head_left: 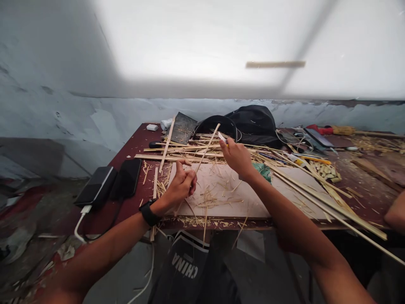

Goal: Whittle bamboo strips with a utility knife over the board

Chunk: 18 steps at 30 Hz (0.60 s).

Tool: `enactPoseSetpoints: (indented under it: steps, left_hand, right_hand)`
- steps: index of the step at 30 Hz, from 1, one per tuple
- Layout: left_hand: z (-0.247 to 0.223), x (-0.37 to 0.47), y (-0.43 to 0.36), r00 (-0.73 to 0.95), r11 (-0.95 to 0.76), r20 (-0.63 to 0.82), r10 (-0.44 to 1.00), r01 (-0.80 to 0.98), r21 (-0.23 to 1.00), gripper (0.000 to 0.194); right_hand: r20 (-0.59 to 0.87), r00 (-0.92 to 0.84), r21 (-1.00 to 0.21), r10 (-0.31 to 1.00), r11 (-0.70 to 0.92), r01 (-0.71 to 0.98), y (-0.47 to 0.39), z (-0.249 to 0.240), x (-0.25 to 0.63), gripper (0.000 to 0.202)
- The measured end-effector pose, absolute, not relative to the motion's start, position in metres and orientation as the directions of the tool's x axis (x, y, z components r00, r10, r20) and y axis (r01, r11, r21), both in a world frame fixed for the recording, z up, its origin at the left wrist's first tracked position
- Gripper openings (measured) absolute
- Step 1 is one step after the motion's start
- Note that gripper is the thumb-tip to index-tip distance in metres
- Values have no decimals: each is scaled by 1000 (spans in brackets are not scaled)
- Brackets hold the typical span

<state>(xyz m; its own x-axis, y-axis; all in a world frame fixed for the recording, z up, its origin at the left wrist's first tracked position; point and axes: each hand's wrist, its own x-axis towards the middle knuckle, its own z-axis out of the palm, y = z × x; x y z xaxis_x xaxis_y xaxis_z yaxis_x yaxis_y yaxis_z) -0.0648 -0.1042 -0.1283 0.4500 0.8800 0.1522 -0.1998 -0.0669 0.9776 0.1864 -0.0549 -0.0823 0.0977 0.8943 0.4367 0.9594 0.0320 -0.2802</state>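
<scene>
My left hand [184, 183], with a dark watch [148, 213] on the wrist, is closed around a thin bamboo strip [209, 145]. The strip slants up and away to the right, above a pale board [253, 207]. My right hand [238, 158] grips a utility knife [222, 137], its blade pointing up and left, close to the strip's far end but apart from it. Most of the knife's handle is hidden in my fingers. Beneath both hands, thin shavings [221, 202] are scattered over the board.
Long bamboo strips [303, 187] run over the board's right side and past the table edge. At left lie a power bank [96, 185] and a phone [127, 179]. A black bag [253, 122] lies against the wall. Another person's arm [395, 212] shows at far right.
</scene>
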Motion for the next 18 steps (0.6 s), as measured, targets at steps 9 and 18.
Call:
enactPoseSetpoints:
  steps: [9, 18]
  left_hand:
    - [-122, -63, -104, 431, 48, 100, 897, -320, 946, 42]
    - [-132, -61, -106, 536, 132, 76, 841, -340, 931, 51]
  right_hand:
    - [258, -312, 48, 914, 310, 949, -92, -82, 132, 67]
    - [375, -54, 90, 926, 22, 996, -38, -57, 198, 70]
